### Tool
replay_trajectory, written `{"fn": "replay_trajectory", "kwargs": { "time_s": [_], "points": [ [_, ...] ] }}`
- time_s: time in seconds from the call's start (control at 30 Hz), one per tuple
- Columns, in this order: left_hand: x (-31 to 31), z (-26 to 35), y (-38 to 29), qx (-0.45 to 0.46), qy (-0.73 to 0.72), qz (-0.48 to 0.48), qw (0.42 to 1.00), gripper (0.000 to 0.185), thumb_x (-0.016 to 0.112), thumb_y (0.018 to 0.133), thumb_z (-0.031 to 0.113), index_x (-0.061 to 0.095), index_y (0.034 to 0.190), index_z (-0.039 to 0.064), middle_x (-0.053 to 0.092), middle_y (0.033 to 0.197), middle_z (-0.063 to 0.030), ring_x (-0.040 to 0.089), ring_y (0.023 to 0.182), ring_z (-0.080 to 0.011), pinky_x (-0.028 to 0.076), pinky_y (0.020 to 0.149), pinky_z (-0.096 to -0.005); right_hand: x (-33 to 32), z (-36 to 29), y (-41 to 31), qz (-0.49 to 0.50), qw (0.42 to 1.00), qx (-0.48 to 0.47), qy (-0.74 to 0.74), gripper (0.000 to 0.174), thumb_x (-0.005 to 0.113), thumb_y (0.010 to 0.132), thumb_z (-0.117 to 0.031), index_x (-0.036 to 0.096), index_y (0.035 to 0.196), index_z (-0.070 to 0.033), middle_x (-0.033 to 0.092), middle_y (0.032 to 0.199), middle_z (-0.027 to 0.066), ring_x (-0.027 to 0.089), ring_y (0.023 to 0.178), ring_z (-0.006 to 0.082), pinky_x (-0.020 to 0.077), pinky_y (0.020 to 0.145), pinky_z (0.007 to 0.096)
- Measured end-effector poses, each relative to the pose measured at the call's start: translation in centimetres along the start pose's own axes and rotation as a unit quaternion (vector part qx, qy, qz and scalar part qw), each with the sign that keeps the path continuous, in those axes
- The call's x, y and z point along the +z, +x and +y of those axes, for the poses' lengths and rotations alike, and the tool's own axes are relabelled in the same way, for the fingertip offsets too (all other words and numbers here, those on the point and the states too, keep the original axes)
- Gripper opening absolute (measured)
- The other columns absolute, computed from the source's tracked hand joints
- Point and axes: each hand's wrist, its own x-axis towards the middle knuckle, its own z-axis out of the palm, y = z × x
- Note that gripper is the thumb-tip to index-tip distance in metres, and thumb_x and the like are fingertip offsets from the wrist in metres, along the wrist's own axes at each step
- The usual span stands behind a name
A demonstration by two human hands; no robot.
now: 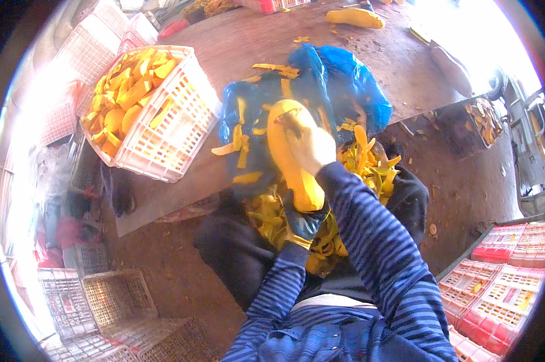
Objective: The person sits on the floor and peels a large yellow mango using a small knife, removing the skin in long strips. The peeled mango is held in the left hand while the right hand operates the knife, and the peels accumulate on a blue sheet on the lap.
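Observation:
A long peeled squash, yellow-orange, stands tilted between my hands above my lap. My left hand, in a dark glove with a yellow cuff, grips its lower end. Curled over its upper right side is my right hand; a small dark thing shows at its fingers, too blurred to name. A heap of yellow peelings lies in and around my lap below the squash. Just beyond, a blue plastic sheet or bag spreads over the board edge with strips of peel on it.
At the left, a pale plastic crate brims with cut squash pieces. Another whole squash lies far back on the brown board. More crates stand lower left, and red and white crates are stacked lower right.

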Motion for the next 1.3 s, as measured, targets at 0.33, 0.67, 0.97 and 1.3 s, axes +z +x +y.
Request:
{"fn": "replay_trajectory", "kwargs": {
  "time_s": [0.33, 0.67, 0.97, 1.3],
  "points": [
    [1.7, -1.6, -0.9, 0.274, 0.401, 0.106, 0.868, 0.053, 0.075, 0.092, 0.041, 0.064, 0.133, 0.009, 0.073, 0.124, -0.0069, 0.069, 0.113, -0.0273, 0.057, 0.099, -0.045, 1.9, 0.1, -1.3, 0.002, 0.998, 0.061, -0.023, 0.031, 0.065, 0.094, -0.022, 0.071, 0.124, -0.015, 0.068, 0.124, 0.0198, 0.069, 0.106, 0.0408, 0.0562, 0.092, 0.0468],
    [-1.1, -0.8, 0.0, 0.166, 0.307, 0.084, 0.933, 0.055, 0.063, 0.101, 0.042, 0.053, 0.145, 0.011, 0.059, 0.145, -0.0089, 0.057, 0.131, -0.0275, 0.045, 0.113, -0.044, -1.4, -3.3, -12.6, -0.08, 0.99, 0.107, -0.047, 0.036, 0.063, 0.096, -0.031, 0.068, 0.13, -0.02, 0.071, 0.077, 0.0221, 0.071, 0.068, 0.0418, 0.0585, 0.065, 0.0504],
    [-0.9, -0.7, -0.2, 0.174, 0.39, 0.068, 0.902, 0.059, 0.058, 0.102, 0.049, 0.053, 0.147, 0.011, 0.06, 0.145, -0.0085, 0.056, 0.132, -0.0276, 0.042, 0.116, -0.0435, -3.9, -3.2, -13.0, -0.057, 0.992, 0.112, -0.007, 0.047, 0.065, 0.096, -0.028, 0.062, 0.144, -0.024, 0.074, 0.097, 0.0224, 0.072, 0.066, 0.036, 0.0586, 0.062, 0.0457],
    [0.2, -1.2, -0.8, 0.228, 0.327, 0.078, 0.914, 0.056, 0.065, 0.099, 0.046, 0.061, 0.139, 0.007, 0.066, 0.138, -0.0077, 0.061, 0.127, -0.0266, 0.047, 0.113, -0.0427, 4.3, 0.4, 0.8, 0.036, 0.995, -0.032, -0.086, 0.027, 0.062, 0.095, -0.021, 0.076, 0.115, -0.009, 0.07, 0.118, 0.0232, 0.064, 0.113, 0.0422, 0.0495, 0.102, 0.05]
  ]
}}
